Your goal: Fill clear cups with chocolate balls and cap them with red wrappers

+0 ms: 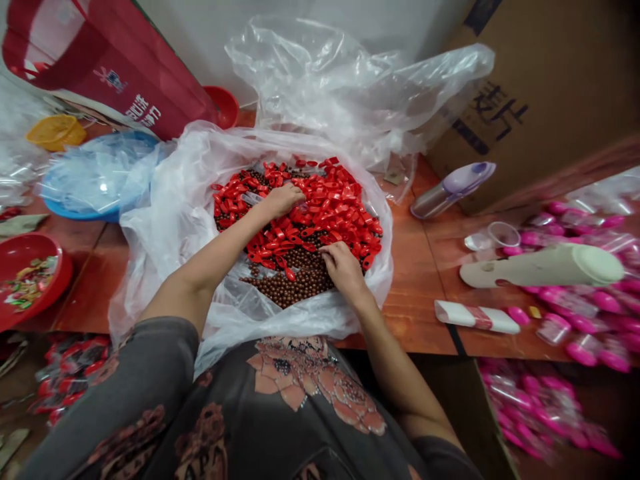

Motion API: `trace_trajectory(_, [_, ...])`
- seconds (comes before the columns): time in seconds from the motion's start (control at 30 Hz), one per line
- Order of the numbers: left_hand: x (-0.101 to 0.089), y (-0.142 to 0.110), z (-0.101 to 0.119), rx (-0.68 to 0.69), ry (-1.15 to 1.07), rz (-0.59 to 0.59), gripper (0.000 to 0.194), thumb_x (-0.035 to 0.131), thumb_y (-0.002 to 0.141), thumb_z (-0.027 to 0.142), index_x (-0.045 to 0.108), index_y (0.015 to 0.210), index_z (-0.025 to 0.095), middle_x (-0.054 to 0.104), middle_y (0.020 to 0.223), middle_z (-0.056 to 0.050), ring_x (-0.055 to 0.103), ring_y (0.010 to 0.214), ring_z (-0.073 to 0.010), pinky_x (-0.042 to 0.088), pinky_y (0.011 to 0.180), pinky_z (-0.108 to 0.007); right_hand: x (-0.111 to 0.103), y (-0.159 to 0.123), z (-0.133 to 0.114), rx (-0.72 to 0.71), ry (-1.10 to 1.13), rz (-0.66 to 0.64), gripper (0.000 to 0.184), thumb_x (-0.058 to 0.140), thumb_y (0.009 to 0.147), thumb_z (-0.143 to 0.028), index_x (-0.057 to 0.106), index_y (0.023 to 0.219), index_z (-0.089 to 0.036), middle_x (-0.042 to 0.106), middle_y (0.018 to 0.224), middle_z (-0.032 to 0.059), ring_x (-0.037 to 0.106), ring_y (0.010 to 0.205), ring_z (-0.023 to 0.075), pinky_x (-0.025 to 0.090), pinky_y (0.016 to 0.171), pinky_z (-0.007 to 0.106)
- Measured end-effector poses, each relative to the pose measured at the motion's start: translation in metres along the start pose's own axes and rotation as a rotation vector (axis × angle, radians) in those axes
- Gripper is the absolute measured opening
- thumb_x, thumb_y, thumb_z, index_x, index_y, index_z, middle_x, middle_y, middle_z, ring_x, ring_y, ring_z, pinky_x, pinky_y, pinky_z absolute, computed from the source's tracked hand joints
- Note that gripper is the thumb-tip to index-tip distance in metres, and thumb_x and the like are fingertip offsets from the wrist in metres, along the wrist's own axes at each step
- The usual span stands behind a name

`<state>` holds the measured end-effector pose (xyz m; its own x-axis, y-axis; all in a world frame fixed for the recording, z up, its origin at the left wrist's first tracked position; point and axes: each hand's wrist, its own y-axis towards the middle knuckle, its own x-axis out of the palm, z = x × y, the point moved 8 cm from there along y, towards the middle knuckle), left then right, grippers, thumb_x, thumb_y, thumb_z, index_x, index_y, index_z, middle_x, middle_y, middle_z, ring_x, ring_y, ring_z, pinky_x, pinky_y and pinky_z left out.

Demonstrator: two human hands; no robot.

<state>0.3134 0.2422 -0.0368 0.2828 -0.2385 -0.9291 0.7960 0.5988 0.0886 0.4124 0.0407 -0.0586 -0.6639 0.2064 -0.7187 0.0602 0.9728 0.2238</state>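
Note:
A white plastic bag (165, 220) lies open on the wooden table, holding a heap of glossy red plastic pieces (330, 207) and a mound of small brown beads (295, 280). My left hand (283, 200) rests on the red pieces with its fingers curled down, and whatever lies under them is hidden. My right hand (343, 267) lies lower in the bag, where the red pieces meet the brown beads. Its fingers press into the heap, and I cannot tell whether they hold anything.
Behind the bag stand a red tote bag (107, 67) and a cardboard box (530, 93). A blue basin (90, 180) sits left, next to a red bowl of mixed small pieces (30, 280). Right, a steel flask (450, 190) and several pink items in clear packets (585, 300) lie on the table.

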Motion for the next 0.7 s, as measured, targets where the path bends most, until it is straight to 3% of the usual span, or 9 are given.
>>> trace_trajectory(0.1, [-0.010, -0.011, 0.001, -0.038, -0.068, -0.002, 0.025, 0.057, 0.087, 0.022, 0.069, 0.108, 0.015, 0.069, 0.107, -0.010, 0.058, 0.101, -0.0210, 0.041, 0.089, -0.030, 0.002, -0.001, -0.001, -0.019, -0.018, -0.017, 0.026, 0.044, 0.094, -0.021, 0.070, 0.102, -0.022, 0.064, 0.095, 0.0079, 0.062, 0.092, 0.0221, 0.052, 0.086, 0.038])
trace_trajectory(0.23, [-0.029, -0.070, 0.012, -0.260, -0.371, 0.134, 0.040, 0.064, 0.085, 0.035, 0.062, 0.119, 0.015, 0.071, 0.093, -0.005, 0.061, 0.081, -0.0164, 0.044, 0.078, -0.028, 0.013, 0.000, 0.000, -0.007, -0.111, -0.146, 0.030, 0.044, 0.093, -0.017, 0.072, 0.103, -0.022, 0.067, 0.094, 0.0086, 0.062, 0.091, 0.0224, 0.051, 0.084, 0.036])
trace_trajectory(0.3, [-0.016, -0.104, 0.027, -0.354, -0.485, 0.050, 0.034, 0.063, 0.085, 0.040, 0.067, 0.108, 0.014, 0.071, 0.087, -0.004, 0.061, 0.077, -0.0164, 0.044, 0.073, -0.027, 0.022, 0.002, -0.003, -0.030, -0.209, -0.249, 0.034, 0.045, 0.091, -0.013, 0.072, 0.108, -0.023, 0.067, 0.093, 0.0098, 0.062, 0.090, 0.0238, 0.050, 0.083, 0.036])
trace_trajectory(0.4, [0.019, -0.140, 0.048, -0.450, -0.488, -0.131, 0.026, 0.062, 0.085, 0.037, 0.073, 0.090, 0.014, 0.071, 0.082, -0.004, 0.062, 0.073, -0.0178, 0.043, 0.071, -0.028, 0.030, 0.015, -0.007, -0.056, -0.320, -0.310, 0.045, 0.044, 0.088, -0.008, 0.063, 0.127, -0.020, 0.066, 0.095, 0.0137, 0.061, 0.090, 0.0264, 0.050, 0.081, 0.037])
trace_trajectory(0.53, [0.049, -0.142, 0.052, -0.518, -0.402, -0.160, 0.023, 0.063, 0.083, 0.032, 0.075, 0.082, 0.012, 0.070, 0.073, -0.008, 0.062, 0.071, -0.0209, 0.043, 0.071, -0.032, 0.031, 0.032, -0.006, -0.029, -0.329, -0.260, 0.053, 0.040, 0.089, -0.008, 0.052, 0.139, -0.019, 0.065, 0.100, 0.0146, 0.062, 0.089, 0.0257, 0.050, 0.079, 0.035])
trace_trajectory(0.7, [0.057, -0.112, 0.050, -0.541, -0.397, -0.084, 0.012, 0.071, 0.076, 0.024, 0.074, 0.074, 0.013, 0.070, 0.071, -0.012, 0.064, 0.073, -0.0261, 0.046, 0.075, -0.038, 0.008, 0.023, 0.003, 0.018, -0.063, -0.065, 0.048, 0.036, 0.092, -0.013, 0.056, 0.134, -0.024, 0.065, 0.103, 0.0090, 0.062, 0.092, 0.0217, 0.052, 0.085, 0.036])
